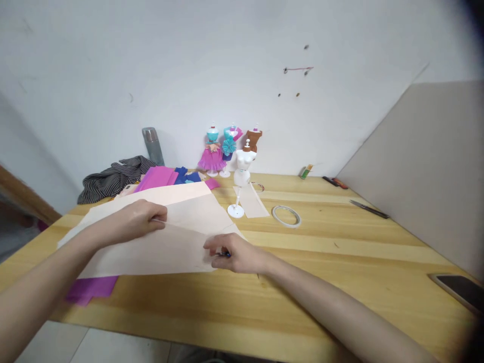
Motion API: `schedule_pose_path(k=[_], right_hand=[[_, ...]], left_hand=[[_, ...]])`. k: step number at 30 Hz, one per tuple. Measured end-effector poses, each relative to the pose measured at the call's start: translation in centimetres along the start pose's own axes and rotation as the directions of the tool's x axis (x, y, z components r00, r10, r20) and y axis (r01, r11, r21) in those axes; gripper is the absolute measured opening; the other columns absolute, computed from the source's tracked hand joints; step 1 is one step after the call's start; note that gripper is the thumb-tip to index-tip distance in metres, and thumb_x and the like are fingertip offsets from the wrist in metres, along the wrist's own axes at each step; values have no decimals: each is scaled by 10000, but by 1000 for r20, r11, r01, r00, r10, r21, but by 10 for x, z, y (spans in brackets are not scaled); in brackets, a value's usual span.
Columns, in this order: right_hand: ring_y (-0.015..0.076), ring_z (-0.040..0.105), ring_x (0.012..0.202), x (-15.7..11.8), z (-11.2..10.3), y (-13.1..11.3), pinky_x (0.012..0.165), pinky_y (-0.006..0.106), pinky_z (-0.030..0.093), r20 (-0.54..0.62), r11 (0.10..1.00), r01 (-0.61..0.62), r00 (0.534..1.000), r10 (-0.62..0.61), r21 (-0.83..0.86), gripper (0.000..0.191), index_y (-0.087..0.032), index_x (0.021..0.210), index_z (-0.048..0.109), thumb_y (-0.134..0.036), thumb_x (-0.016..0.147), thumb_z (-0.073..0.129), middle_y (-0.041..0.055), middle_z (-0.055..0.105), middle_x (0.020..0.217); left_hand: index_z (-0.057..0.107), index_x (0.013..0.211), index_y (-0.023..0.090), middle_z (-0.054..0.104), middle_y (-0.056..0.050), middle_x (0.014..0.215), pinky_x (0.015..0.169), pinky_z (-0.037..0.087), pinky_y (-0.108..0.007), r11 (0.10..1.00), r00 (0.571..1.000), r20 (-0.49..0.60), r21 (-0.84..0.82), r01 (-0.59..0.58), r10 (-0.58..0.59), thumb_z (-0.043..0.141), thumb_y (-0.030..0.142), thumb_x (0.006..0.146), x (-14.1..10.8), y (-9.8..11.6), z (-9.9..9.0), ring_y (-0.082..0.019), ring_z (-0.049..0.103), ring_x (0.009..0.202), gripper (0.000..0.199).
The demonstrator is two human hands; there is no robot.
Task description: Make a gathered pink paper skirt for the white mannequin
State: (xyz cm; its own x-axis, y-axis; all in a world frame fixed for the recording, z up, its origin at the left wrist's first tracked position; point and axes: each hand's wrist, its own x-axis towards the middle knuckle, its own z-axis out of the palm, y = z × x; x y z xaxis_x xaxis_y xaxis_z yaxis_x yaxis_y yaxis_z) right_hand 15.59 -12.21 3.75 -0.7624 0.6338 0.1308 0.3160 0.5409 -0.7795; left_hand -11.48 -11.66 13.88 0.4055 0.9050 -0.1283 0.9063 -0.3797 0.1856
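Our left fingers (161,214) are narrowed on the pale sheet (151,254), which spreads beneath and around them. Our right fingers (215,244), by its right edge, curl round a small dark thing (226,254), mostly hidden. The sheet's near edge runs just below both. Right of our right fingers, the bench (321,282) offers a broad stretch of wood towards a dark flat slab (459,290); beyond them lies a white ring (274,219) and stands a white dress form (245,160).
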Motion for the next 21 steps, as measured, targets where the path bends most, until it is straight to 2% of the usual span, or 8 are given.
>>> schedule_pose_path(k=[4, 7, 10, 15, 21], right_hand=[[86, 460, 611, 9, 9, 0, 558, 202, 352, -60, 964, -163, 982, 179, 210, 93, -158, 763, 648, -205, 686, 674, -18, 594, 723], [74, 406, 548, 16, 12, 2, 511, 202, 307, -81, 920, -180, 972, 221, 347, 138, -157, 643, 577, -254, 686, 666, -48, 506, 603], [71, 374, 501, 21, 12, 8, 478, 206, 273, -127, 881, -191, 955, 269, 432, 201, -162, 624, 548, -320, 693, 650, -60, 444, 539], [86, 417, 493, 26, 16, 26, 466, 206, 300, -225, 858, -239, 901, 370, 455, 208, -156, 603, 559, -339, 660, 639, -29, 511, 533], [94, 426, 498, 26, 15, 41, 471, 212, 303, -309, 900, -228, 884, 352, 372, 213, -174, 593, 508, -352, 681, 586, -31, 496, 532]], left_hand=[[507, 623, 188, 560, 18, 620, 563, 294, -252, 1000, 1000, -15, -5, -19, 19, 469, 277, 788, 13, 3, -4, -131, 477, 601, 192], [515, 626, 184, 553, 8, 625, 558, 293, -255, 995, 995, -23, -3, -98, 98, 455, 267, 796, 24, 7, -2, -130, 467, 592, 198], [519, 626, 180, 538, -1, 614, 551, 282, -261, 981, 981, -15, 17, -194, 194, 457, 256, 794, 36, 9, 1, -131, 454, 582, 194], [600, 692, 186, 603, -10, 674, 579, 306, -263, 970, 969, 40, -9, -243, 244, 519, 264, 761, 51, 0, 3, -147, 512, 640, 132], [644, 738, 208, 645, -13, 729, 566, 309, -263, 993, 987, 118, 17, -115, 113, 571, 314, 712, 47, -37, -13, -164, 540, 647, 131]])
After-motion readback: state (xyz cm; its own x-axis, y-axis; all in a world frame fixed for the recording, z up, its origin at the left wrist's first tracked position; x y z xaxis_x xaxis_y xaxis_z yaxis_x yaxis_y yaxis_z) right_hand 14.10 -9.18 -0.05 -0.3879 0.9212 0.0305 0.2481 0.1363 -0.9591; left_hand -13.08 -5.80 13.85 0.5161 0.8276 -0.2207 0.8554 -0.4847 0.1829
